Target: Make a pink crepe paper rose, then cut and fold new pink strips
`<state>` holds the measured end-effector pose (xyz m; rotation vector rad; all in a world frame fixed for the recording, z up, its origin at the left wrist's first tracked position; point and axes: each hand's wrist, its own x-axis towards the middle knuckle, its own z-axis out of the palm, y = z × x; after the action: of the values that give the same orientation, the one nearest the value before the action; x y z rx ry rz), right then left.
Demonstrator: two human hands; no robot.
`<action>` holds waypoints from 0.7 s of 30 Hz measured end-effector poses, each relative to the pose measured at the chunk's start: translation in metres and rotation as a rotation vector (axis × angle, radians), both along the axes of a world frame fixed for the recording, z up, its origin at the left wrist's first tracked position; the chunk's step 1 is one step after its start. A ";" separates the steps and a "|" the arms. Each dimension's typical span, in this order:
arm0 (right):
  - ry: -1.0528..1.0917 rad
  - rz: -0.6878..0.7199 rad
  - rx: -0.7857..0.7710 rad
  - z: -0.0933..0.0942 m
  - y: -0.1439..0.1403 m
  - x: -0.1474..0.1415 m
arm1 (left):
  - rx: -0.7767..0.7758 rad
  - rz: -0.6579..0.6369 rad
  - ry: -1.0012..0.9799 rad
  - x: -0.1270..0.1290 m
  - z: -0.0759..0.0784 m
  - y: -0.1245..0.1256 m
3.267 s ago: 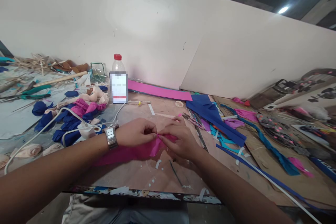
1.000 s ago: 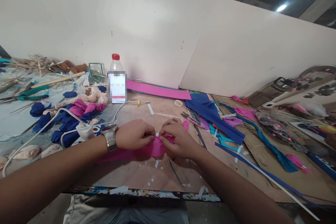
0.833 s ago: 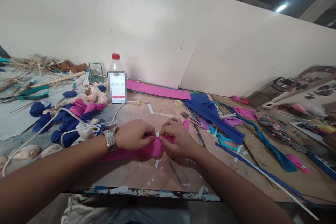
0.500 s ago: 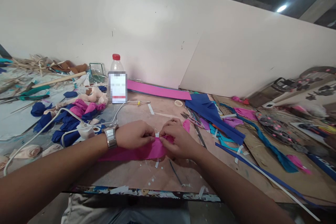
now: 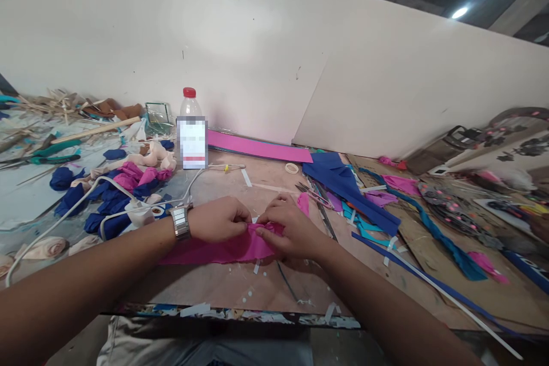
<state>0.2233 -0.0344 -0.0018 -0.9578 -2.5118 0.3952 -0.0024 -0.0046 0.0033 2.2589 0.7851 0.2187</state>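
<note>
A long pink strip, fabric or crepe paper (image 5: 206, 253), lies along the table under both my hands. My left hand (image 5: 221, 220), below a metal wristwatch (image 5: 180, 222), pinches the strip's upper edge between thumb and fingers. Close beside it my right hand (image 5: 289, 229) grips the same edge, thumb on top, where the material is bunched in small folds. The strip's right end (image 5: 303, 203) shows beyond my right fingers. Part of the strip is hidden under my left wrist and right palm.
Beyond my hands stand a red-capped bottle (image 5: 189, 104) and a phone (image 5: 193, 146). Scissors (image 5: 315, 195), a tape ring (image 5: 291, 168) and blue strips (image 5: 343, 183) lie right. A white cable (image 5: 55, 233) crosses left, near rolled blue and pink pieces (image 5: 118, 197). A white rod (image 5: 458, 300) lies front right.
My right thumb has shifted slightly left along the pink strip's edge, and more folds show between my hands. My left hand has moved only a little.
</note>
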 end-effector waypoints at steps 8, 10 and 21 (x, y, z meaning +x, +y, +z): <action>0.044 0.043 0.058 0.000 0.000 -0.002 | -0.086 -0.017 0.031 -0.002 -0.003 0.003; 0.033 0.057 0.078 -0.002 0.001 -0.002 | -0.114 -0.023 0.033 -0.002 -0.003 0.003; 0.096 -0.008 0.062 -0.003 0.002 -0.001 | -0.131 -0.012 0.042 -0.003 -0.001 0.005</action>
<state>0.2223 -0.0321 -0.0050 -0.9031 -2.4190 0.3496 -0.0052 0.0007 0.0025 2.1506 0.7844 0.1110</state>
